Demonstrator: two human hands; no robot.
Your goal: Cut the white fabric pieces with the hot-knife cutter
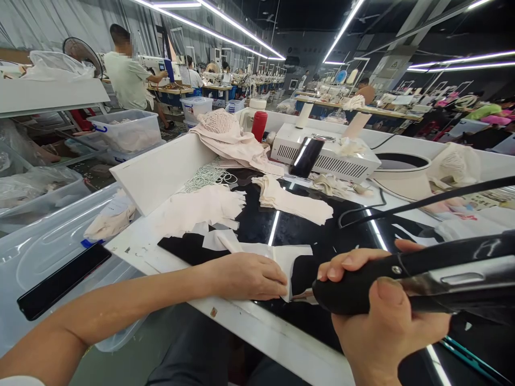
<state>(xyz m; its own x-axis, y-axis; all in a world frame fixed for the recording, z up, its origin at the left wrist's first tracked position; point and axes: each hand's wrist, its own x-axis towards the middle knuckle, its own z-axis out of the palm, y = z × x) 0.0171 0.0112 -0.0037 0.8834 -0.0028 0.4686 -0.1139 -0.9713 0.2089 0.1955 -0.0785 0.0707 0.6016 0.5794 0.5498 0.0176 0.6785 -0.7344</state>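
Tabletop (251, 230) near edge: cream, creased fabric (293, 254) | left hand (249, 276): atop, grip unclear | right hand (384, 321): clamped round black power tool (350, 289)

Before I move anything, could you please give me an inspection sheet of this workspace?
Surface: glossy black top; white border, marked in spots.
Job's things: pale fabric piece near the front; black handheld tool, metal tip beside it.
Clutter: pale fabric stacks, tangled greenish cord, dark cylinder by a white vented box.
Hands: left hand rests its fingers on the fabric piece; right hand grips the tool.
Cables: black cable runs in from the right above the surface.
Surroundings: plastic bins at left; people and sewing stations behind.
Liquid spills: nothing seen.
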